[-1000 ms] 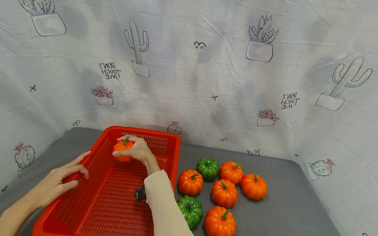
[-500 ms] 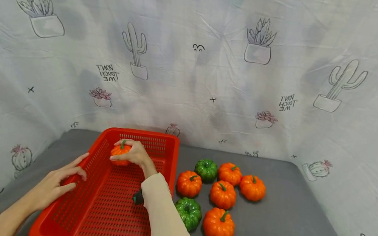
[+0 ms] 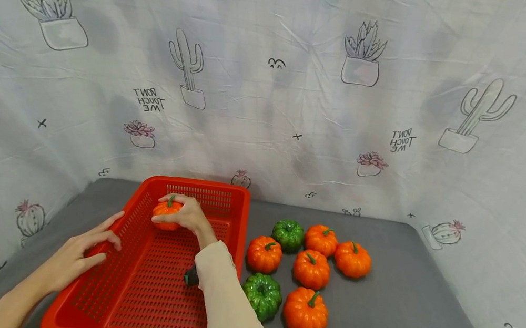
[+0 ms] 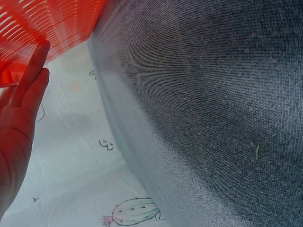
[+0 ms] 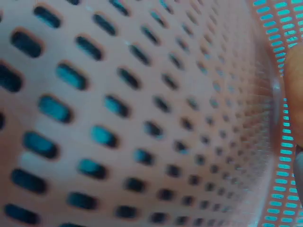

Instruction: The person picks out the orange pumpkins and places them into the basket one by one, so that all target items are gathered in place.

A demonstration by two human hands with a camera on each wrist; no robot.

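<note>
In the head view, my right hand (image 3: 188, 215) holds a small orange pumpkin (image 3: 166, 215) with a green stem, low in the far left corner of a red perforated plastic basket (image 3: 161, 179). Thumb and fingers lie on opposite sides of it; its underside and any contact with the basket floor are hidden. My left hand (image 3: 75, 259) rests on the basket's left rim, fingers mostly straight. The left wrist view has two straight fingers (image 4: 34, 82) against the outer wall. Close perforated basket wall fills the right wrist view, where a blurred piece of my hand shows at the right edge.
Right of the basket, several orange pumpkins (image 3: 312, 269) and two green pumpkins (image 3: 288, 235) (image 3: 262, 296) stand on a grey cloth-covered table (image 3: 401, 304). A pale sheet (image 3: 269, 96) with cactus drawings hangs behind. A dark device (image 3: 191, 276) sits by my right wrist.
My right hand has lowered the orange pumpkin slightly, down and left into the basket's far left corner; in the last half second it barely moves. The left hand stays on the rim.
</note>
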